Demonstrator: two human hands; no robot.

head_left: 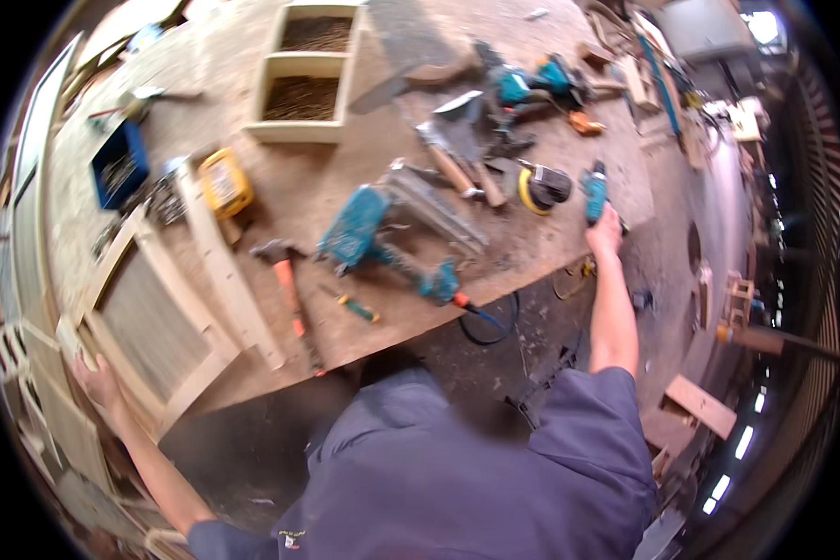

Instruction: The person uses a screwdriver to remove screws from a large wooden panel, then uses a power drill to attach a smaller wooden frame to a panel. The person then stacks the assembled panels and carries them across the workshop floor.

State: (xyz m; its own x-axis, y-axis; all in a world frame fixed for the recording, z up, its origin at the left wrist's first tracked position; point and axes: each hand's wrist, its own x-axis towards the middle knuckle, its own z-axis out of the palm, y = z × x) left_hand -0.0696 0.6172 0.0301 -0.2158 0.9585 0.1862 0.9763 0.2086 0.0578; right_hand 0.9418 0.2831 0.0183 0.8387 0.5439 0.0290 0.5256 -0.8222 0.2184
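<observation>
At the bench's right edge my right hand (605, 235) is closed around the grip of a teal cordless drill (595, 189), which points away from me. Far to the left, my left hand (99, 383) rests with fingers apart on the outer edge of a wooden framed panel (154, 299). This panel has a pale frame around a greyish middle, and it lies at the bench's near left edge. Beside it lies a long pale wooden strip (229, 266). A black and yellow round tool (543, 189) sits just left of the drill.
On the bench (252, 205) lie a teal nail gun (355, 229), an orange-handled hammer (294, 303), a small screwdriver (357, 308), a yellow case (225, 183), a blue bin (119, 162), a two-compartment wooden box (304, 93), wood-handled tools (453, 170) and teal power tools (518, 89).
</observation>
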